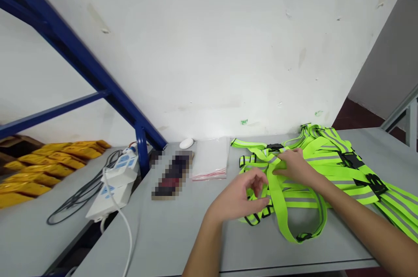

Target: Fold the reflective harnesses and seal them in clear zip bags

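A neon yellow-green reflective strap vest (287,207) with grey stripes and black buckles lies on the grey table (183,233) in front of me. My left hand (240,196) curls its fingers around one of the vest's lower straps. My right hand (294,166) rests on top of the vest, fingertips pinching a strap near its upper part. More vests of the same kind (355,168) are piled to the right.
A stack of clear zip bags (210,159) lies left of the vests, beside a blurred dark object (171,174) and a small white oval thing (186,143). White power strips (114,185) with cables sit at left near a blue frame (142,150). Yellow packets (42,166) lie far left.
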Motion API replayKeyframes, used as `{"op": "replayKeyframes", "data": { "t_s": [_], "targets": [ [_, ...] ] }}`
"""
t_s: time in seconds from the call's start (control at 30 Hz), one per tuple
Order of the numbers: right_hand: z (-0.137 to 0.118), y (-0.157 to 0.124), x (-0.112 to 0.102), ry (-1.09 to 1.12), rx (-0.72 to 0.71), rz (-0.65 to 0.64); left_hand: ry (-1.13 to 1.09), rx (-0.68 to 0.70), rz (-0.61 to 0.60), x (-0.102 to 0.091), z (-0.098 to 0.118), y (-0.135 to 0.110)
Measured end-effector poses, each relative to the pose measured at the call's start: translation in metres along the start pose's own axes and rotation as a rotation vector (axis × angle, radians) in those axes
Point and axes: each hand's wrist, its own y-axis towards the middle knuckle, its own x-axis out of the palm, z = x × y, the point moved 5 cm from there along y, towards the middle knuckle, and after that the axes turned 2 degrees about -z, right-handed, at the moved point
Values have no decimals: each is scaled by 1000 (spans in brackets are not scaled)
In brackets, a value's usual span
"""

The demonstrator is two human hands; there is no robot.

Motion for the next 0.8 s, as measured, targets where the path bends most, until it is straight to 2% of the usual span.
{"op": "replayKeyframes", "data": {
  "t_s": [0.13, 0.23, 0.3, 0.37, 0.43, 0.6, 0.73, 0.8],
  "targets": [
    [3, -1, -15, 30, 45, 125, 22, -128, 5, 1, -7, 2],
    [8, -5, -34, 84, 97, 331, 12, -216, -2, 0, -10, 2],
    [9, -9, -42, 145, 114, 469, 0, -293, -75, 5, -13, 3],
    [8, -11, -45, 189, 126, 543, -52, -388, -175, 14, -15, 4],
    [6, -13, -47, 211, 136, 583, -149, -457, -205, 23, -15, 6],
    [-4, -20, -55, 289, 107, 665, -309, -436, -71, 37, -8, 22],
    [-17, -26, -59, 346, 49, 610, -135, -407, -98, 46, -6, 43],
    [-25, -31, -60, 343, -4, 570, -58, -339, -49, 46, -5, 56]
  ]
}}
